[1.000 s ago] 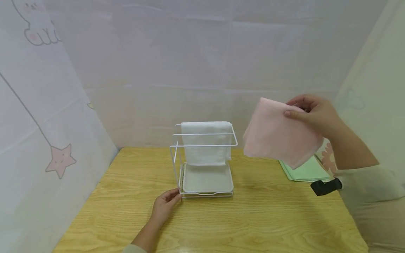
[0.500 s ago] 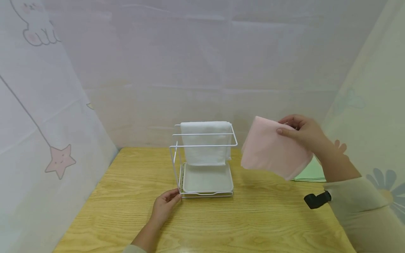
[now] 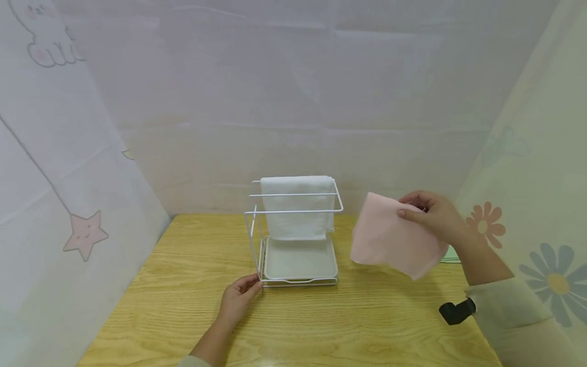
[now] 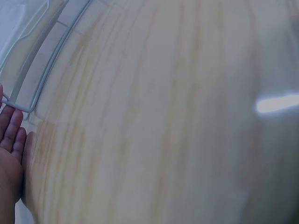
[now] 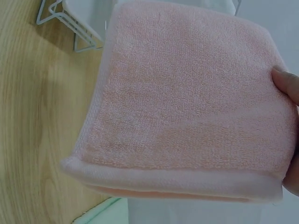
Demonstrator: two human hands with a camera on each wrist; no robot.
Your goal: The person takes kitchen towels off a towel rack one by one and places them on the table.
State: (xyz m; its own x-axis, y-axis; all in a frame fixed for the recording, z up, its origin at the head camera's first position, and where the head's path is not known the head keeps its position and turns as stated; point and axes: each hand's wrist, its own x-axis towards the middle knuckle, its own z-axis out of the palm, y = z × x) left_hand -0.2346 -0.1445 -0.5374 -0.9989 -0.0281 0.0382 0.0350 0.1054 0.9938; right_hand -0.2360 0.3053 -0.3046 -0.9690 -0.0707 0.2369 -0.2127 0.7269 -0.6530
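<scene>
A white wire rack (image 3: pixel 293 211) stands on the table, with a white towel (image 3: pixel 298 224) draped over its rear bar and a pale tray (image 3: pixel 300 259) on its base. At the rack's front left corner, my left hand (image 3: pixel 238 298) pinches the wire base between thumb and fingers; the left wrist view shows several fingers (image 4: pixel 11 128) right at that corner. My right hand (image 3: pixel 431 216) grips a folded pink towel (image 3: pixel 396 237) by its upper edge, thumb in front, in the air right of the rack. Terry pile and a thick hem show on the pink towel (image 5: pixel 187 93) in the right wrist view.
Behind the right hand, a folded green towel (image 3: pixel 450 255) lies on the wooden table (image 3: pixel 367 326), mostly hidden. Pale printed curtains (image 3: pixel 293 102) enclose the table at the back and both sides. A black device (image 3: pixel 457 311) sits on the right sleeve.
My right hand has lowered the pink towel and brought it slightly left, covering more of the green towel from view. The left hand and the rack stay in place.
</scene>
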